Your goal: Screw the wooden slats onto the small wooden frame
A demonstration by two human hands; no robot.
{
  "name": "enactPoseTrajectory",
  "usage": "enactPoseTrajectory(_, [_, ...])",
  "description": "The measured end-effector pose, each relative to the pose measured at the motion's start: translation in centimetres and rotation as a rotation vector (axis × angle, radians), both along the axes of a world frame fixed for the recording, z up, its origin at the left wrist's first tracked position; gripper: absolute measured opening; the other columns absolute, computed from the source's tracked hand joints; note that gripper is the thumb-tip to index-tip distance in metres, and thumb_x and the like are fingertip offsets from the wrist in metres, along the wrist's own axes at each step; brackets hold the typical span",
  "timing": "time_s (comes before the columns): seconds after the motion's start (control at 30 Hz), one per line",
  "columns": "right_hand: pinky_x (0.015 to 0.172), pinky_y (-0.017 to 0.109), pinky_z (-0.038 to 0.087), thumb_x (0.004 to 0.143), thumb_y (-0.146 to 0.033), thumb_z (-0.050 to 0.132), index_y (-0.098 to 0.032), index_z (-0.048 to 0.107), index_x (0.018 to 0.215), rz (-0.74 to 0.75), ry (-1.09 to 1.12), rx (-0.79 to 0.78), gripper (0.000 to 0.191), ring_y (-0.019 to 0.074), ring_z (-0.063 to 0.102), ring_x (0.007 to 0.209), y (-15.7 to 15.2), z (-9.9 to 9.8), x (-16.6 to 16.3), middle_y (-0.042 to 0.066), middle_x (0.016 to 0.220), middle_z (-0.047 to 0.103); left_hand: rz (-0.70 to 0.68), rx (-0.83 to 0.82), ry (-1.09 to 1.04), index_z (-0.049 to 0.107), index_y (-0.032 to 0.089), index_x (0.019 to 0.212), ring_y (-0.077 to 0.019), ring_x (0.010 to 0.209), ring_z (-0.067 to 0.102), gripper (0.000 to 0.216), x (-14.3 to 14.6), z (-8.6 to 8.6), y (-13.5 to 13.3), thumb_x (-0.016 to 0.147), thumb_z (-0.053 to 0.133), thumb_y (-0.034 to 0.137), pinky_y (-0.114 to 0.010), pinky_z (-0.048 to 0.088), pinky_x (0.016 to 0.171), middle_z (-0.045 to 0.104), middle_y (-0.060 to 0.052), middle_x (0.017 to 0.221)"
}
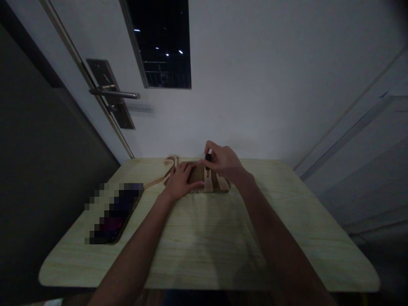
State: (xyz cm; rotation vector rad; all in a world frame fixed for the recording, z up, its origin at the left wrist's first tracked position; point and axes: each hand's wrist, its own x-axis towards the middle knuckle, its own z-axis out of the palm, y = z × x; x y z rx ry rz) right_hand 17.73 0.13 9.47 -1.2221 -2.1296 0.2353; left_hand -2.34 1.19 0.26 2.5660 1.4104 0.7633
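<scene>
A small brown piece with pale strips across it [208,182] lies at the far middle of a light wooden table [207,238]. My left hand [181,180] rests flat on its left part, fingers stretched out. My right hand [223,163] is closed in a pinch round a small black-tipped tool [208,159], held upright over the piece. A pale tan strap [165,170] trails from the piece to the left and loops behind my left hand.
A dark phone-like slab [114,216], blurred out, lies at the table's left edge. Behind the table stands a white door with a metal lever handle [114,94] and a dark window panel [162,42]. A dark wall is on the left.
</scene>
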Motion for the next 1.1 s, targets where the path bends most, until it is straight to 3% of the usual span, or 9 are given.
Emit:
enactPoseTrajectory(0.13, [0.058,0.025,0.031,0.089,-0.045,0.062,-0.022,0.061,0.096,0.023,-0.025,0.028,0.023,0.0123,0.052,0.059,0.2,-0.3,0.0,-0.003,0.066,0.062,0.006,-0.001,0.005,0.050,0.021,0.132,-0.0349,0.128,0.048,0.069,0.0,0.0,0.0,0.083,0.060,0.068,-0.058,0.034,0.109,0.054,-0.015,0.136])
enactPoseTrajectory(0.27, [0.068,0.026,0.040,0.092,-0.033,0.059,-0.020,0.069,0.097,0.040,-0.001,0.021,0.017,0.0147,0.062,0.072,0.8,-0.8,-0.1,0.003,0.083,0.072,-0.001,-0.002,0.010,0.051,0.020,0.131,-0.0343,0.128,0.048,0.068,0.0,0.0,0.0,0.084,0.059,0.068,-0.058,0.035,0.109,0.053,-0.015,0.137])
enactPoseTrajectory(0.4, [0.086,0.031,0.046,0.088,-0.014,0.053,-0.015,0.066,0.120,0.046,0.017,0.054,0.034,0.0194,0.065,0.095,1.1,-1.2,0.0,0.012,0.110,0.073,0.008,0.001,0.010,0.051,0.021,0.130,-0.0344,0.128,0.048,0.067,0.0,0.0,0.0,0.083,0.060,0.068,-0.057,0.035,0.109,0.053,-0.014,0.135])
enactPoseTrajectory(0.47, [0.092,0.034,0.046,0.085,-0.008,0.049,-0.013,0.065,0.122,0.077,0.027,0.077,0.041,0.0201,0.063,0.104,1.0,-1.2,0.3,0.013,0.119,0.070,0.008,0.001,0.010,0.052,0.020,0.130,-0.0347,0.127,0.048,0.068,0.0,0.0,-0.1,0.083,0.060,0.068,-0.057,0.035,0.108,0.054,-0.015,0.134])
enactPoseTrajectory(0.77, [0.073,0.028,0.042,0.085,-0.023,0.066,-0.024,0.068,0.108,-0.001,0.028,0.020,0.023,0.0143,0.058,0.074,0.2,0.0,0.5,0.001,0.084,0.068,0.013,0.000,0.008,0.052,0.019,0.130,-0.0352,0.125,0.049,0.071,0.0,0.0,0.0,0.082,0.059,0.071,-0.058,0.036,0.107,0.055,-0.015,0.134])
enactPoseTrajectory(0.83, [0.071,0.027,0.040,0.086,-0.029,0.067,-0.021,0.068,0.095,-0.010,0.011,0.050,0.012,0.0136,0.056,0.072,0.3,-0.2,0.3,0.001,0.082,0.066,0.012,0.001,0.009,0.051,0.020,0.130,-0.0349,0.126,0.049,0.071,0.0,-0.1,0.0,0.082,0.059,0.071,-0.058,0.036,0.107,0.055,-0.015,0.134])
enactPoseTrajectory(0.9, [0.071,0.027,0.039,0.088,-0.034,0.066,-0.018,0.067,0.087,-0.028,-0.010,0.084,0.016,0.0139,0.054,0.072,0.6,-0.4,0.1,0.003,0.081,0.064,0.006,0.001,0.005,0.051,0.020,0.130,-0.0345,0.126,0.049,0.070,0.0,-0.2,0.1,0.082,0.059,0.070,-0.057,0.036,0.108,0.054,-0.015,0.135])
enactPoseTrajectory(1.1, [0.077,0.028,0.039,0.095,-0.030,0.056,-0.016,0.066,0.095,0.011,-0.010,0.083,0.018,0.0153,0.055,0.078,1.0,-0.9,-0.2,0.007,0.091,0.066,0.009,-0.006,-0.009,0.052,0.021,0.130,-0.0342,0.128,0.048,0.067,0.0,-0.1,0.0,0.082,0.061,0.068,-0.057,0.036,0.109,0.053,-0.014,0.136])
